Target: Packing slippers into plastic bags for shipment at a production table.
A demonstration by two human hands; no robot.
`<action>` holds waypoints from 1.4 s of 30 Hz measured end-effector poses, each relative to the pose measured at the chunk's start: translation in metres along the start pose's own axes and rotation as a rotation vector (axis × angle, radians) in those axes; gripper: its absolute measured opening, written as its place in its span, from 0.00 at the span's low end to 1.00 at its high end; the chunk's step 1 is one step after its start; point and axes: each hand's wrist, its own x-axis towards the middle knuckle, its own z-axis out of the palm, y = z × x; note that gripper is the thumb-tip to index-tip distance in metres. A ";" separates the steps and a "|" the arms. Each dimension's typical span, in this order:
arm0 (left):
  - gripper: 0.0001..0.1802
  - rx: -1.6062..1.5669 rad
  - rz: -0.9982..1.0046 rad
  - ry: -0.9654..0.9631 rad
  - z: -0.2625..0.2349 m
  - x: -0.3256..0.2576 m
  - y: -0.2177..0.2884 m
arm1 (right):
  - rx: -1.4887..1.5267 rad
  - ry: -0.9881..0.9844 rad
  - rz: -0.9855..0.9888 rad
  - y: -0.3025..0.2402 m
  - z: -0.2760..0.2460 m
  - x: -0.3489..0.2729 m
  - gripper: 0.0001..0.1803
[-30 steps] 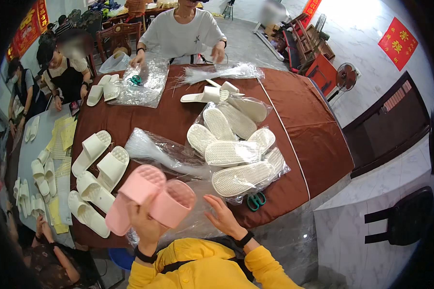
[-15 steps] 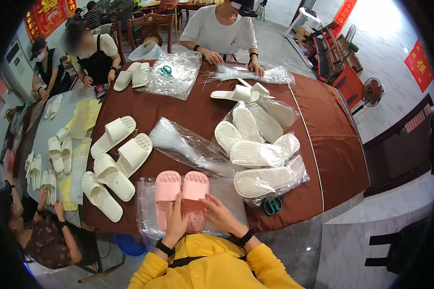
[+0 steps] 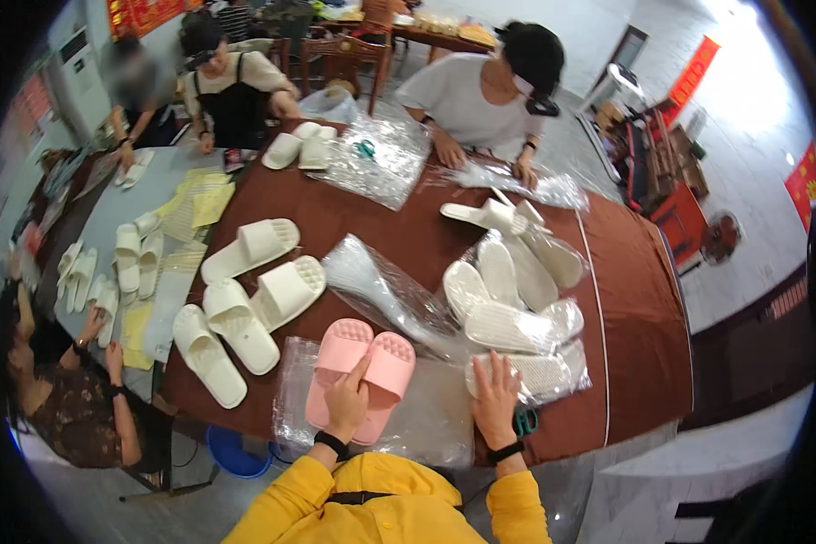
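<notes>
A pair of pink slippers lies at the near edge of the table, toes away from me, on clear plastic bags. My left hand is closed on the pair where the two slippers meet, its index finger reaching up between the straps. To the right, my right hand is open, fingers spread, over the near end of a bagged pair of white slippers. Whether it presses on the bag I cannot tell. Green-handled scissors lie beside that wrist, partly hidden.
Loose white slippers lie to my left. Further bagged slippers are heaped at right, beside a bag of clear strips. Across the brown-covered table a person handles plastic; others work at the grey table on the left.
My right hand has left the pink slippers and moved right to the bagged white ones. The pink pair has turned slightly under my left hand. The view has shifted.
</notes>
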 end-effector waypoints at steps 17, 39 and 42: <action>0.15 -0.165 -0.150 -0.072 -0.152 0.011 0.015 | 1.566 0.498 0.387 -0.016 -0.203 0.070 0.24; 0.43 -0.741 -0.402 -0.559 -0.072 -0.028 -0.077 | 0.927 -0.152 0.023 -0.048 0.043 -0.022 0.43; 0.42 -0.836 -0.463 -0.526 -0.077 -0.031 -0.097 | 1.366 -0.360 0.129 -0.064 -0.007 -0.025 0.37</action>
